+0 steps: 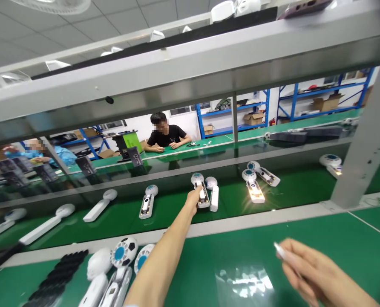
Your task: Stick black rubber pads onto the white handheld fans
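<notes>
Two bare hands at work. Left hand reaches across the pale metal rail to a white plastic device with a round, blue-centred head and an opened long handle. Hand is narrow at the handle's left side; fingertips partly hidden, so cannot tell if the grip is firm or only a touch. Right hand is nearer the body over the green worktop, holding a small, slim white piece between thumb and fingers.

Handling, as judged: best to take the device by the outer sides of its handle, fingertips off the exposed insides, and keep it level so nothing loose tips out. A closed white device with a round head is just beside it on the right; a straight lift, without a sideways drag, should avoid a knock. Pinch on the white piece looks best kept light, well apart from the rail.

Lie of the device: on the dark green strip beyond the rail, open side up. Head points away from the person, handle end toward the rail. Long axis runs mostly near-to-far, slanting a little, near end to the right.
</notes>
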Available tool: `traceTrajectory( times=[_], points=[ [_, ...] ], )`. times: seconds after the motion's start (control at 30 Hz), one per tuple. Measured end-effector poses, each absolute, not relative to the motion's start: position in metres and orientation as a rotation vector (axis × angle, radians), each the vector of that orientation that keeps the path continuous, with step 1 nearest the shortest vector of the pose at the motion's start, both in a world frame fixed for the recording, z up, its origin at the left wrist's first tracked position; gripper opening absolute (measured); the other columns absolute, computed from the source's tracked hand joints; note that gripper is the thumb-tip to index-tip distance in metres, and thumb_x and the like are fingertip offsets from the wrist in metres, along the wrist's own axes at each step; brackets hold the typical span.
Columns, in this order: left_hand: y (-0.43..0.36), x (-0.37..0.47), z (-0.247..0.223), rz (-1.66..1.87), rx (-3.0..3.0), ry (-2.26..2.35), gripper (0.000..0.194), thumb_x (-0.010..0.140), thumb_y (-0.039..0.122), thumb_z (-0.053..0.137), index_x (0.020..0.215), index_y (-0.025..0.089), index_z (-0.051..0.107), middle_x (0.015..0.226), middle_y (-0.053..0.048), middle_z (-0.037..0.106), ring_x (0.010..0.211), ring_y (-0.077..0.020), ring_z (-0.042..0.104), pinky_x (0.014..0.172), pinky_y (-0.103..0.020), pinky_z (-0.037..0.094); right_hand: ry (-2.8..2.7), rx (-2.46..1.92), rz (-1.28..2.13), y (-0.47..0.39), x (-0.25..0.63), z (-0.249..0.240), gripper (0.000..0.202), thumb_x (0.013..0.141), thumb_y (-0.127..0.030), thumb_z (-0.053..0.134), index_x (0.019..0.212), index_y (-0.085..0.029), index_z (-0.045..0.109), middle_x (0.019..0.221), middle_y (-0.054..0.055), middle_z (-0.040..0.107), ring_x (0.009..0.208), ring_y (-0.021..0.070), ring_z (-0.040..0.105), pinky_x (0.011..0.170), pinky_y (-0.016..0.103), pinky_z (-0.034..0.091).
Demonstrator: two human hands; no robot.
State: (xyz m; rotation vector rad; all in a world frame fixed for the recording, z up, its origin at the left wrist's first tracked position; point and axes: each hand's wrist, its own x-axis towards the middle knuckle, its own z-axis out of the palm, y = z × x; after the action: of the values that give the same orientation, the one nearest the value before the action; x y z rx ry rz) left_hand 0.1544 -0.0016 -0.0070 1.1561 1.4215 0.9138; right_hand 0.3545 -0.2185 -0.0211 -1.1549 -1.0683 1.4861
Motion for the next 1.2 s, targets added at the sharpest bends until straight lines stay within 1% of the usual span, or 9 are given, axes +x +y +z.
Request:
traceTrajectory(
  times=[0.07, 0.17, 0.33, 0.53, 0.67, 0.77, 0.93, 1.13, 1.2],
  points=[
    [-0.033, 0.153, 0.001, 0.901, 1.116, 1.292, 0.032, 0.090, 0.036, 0.037, 0.092, 0.010, 0.056, 0.076, -0.004, 0.063, 0.059, -0.0109, 0.059, 0.055, -0.024, 0.049, -1.086, -1.163, 1.372, -0.208, 0.343, 0.001, 0.048, 0.073, -0.064, 0.058, 0.066, -0.019, 0.044, 0.052, -0.008, 0.036, 0.042, 0.0062, 0.021, 0.042, 0.020, 0.016],
    [-0.087, 0.152, 0.017, 0.847, 1.069, 1.136, 0.037, 0.089, 0.036, 0.031, 0.087, 0.009, 0.056, 0.066, -0.006, 0.063, 0.047, -0.0118, 0.057, 0.046, -0.023, 0.047, -1.231, -1.162, 1.215, -0.193, 0.322, 0.020, 0.040, 0.076, -0.057, 0.055, 0.072, -0.018, 0.047, 0.051, -0.009, 0.034, 0.044, 0.0078, 0.021, 0.044, 0.022, 0.014],
    [-0.150, 0.148, 0.032, 0.727, 0.942, 0.904, 0.042, 0.086, 0.042, 0.034, 0.085, 0.007, 0.057, 0.055, -0.006, 0.059, 0.042, -0.0136, 0.055, 0.042, -0.026, 0.049, -1.339, -1.098, 1.219, -0.187, 0.295, 0.027, 0.036, 0.074, -0.054, 0.054, 0.068, -0.018, 0.047, 0.049, -0.009, 0.032, 0.045, 0.0090, 0.024, 0.044, 0.023, 0.015],
    [-0.163, 0.143, 0.031, 0.744, 0.956, 0.802, 0.032, 0.081, 0.042, 0.045, 0.088, 0.012, 0.050, 0.067, -0.005, 0.060, 0.046, -0.0134, 0.057, 0.040, -0.027, 0.050, -1.417, -1.052, 1.277, -0.198, 0.292, 0.036, 0.034, 0.075, -0.050, 0.055, 0.070, -0.017, 0.047, 0.051, -0.009, 0.035, 0.047, 0.0089, 0.024, 0.044, 0.023, 0.016],
    [-0.169, 0.140, 0.034, 0.755, 1.082, 0.774, 0.036, 0.076, 0.046, 0.052, 0.092, 0.015, 0.042, 0.074, -0.004, 0.059, 0.047, -0.0133, 0.057, 0.038, -0.027, 0.050, -1.446, -1.060, 1.367, -0.200, 0.296, 0.040, 0.031, 0.076, -0.046, 0.056, 0.069, -0.017, 0.047, 0.053, -0.007, 0.038, 0.047, 0.0086, 0.024, 0.044, 0.023, 0.014],
    [-0.175, 0.138, 0.037, 0.715, 1.211, 0.815, 0.040, 0.070, 0.041, 0.061, 0.093, 0.019, 0.038, 0.069, 0.001, 0.056, 0.048, -0.0132, 0.056, 0.038, -0.026, 0.049, -1.457, -1.084, 1.425, -0.201, 0.298, 0.039, 0.030, 0.075, -0.043, 0.057, 0.066, -0.017, 0.047, 0.051, -0.009, 0.032, 0.047, 0.0082, 0.020, 0.045, 0.024, 0.012],
    [-0.179, 0.142, 0.036, 0.683, 1.310, 0.944, 0.036, 0.066, 0.022, 0.064, 0.090, 0.019, 0.037, 0.065, 0.005, 0.053, 0.046, -0.0094, 0.054, 0.042, -0.021, 0.048, -1.453, -1.145, 1.420, -0.197, 0.299, 0.029, 0.032, 0.070, -0.047, 0.059, 0.064, -0.019, 0.045, 0.050, -0.010, 0.026, 0.046, 0.0081, 0.016, 0.045, 0.024, 0.011],
    [-0.167, 0.154, 0.024, 0.689, 1.167, 0.940, 0.038, 0.063, 0.030, 0.066, 0.086, 0.019, 0.038, 0.063, 0.004, 0.052, 0.044, -0.0111, 0.052, 0.038, -0.022, 0.045, -1.413, -1.180, 1.406, -0.195, 0.304, 0.019, 0.040, 0.070, -0.057, 0.055, 0.064, -0.019, 0.043, 0.051, -0.009, 0.026, 0.047, 0.0096, 0.018, 0.044, 0.024, 0.011],
    [-0.163, 0.163, 0.022, 0.674, 1.149, 0.958, 0.043, 0.058, 0.028, 0.070, 0.087, 0.019, 0.040, 0.063, 0.004, 0.053, 0.043, -0.0105, 0.052, 0.039, -0.022, 0.044, -1.376, -1.225, 1.341, -0.202, 0.311, 0.011, 0.045, 0.071, -0.062, 0.054, 0.065, -0.019, 0.045, 0.052, -0.009, 0.023, 0.048, 0.0101, 0.017, 0.044, 0.024, 0.011]
  ],
)
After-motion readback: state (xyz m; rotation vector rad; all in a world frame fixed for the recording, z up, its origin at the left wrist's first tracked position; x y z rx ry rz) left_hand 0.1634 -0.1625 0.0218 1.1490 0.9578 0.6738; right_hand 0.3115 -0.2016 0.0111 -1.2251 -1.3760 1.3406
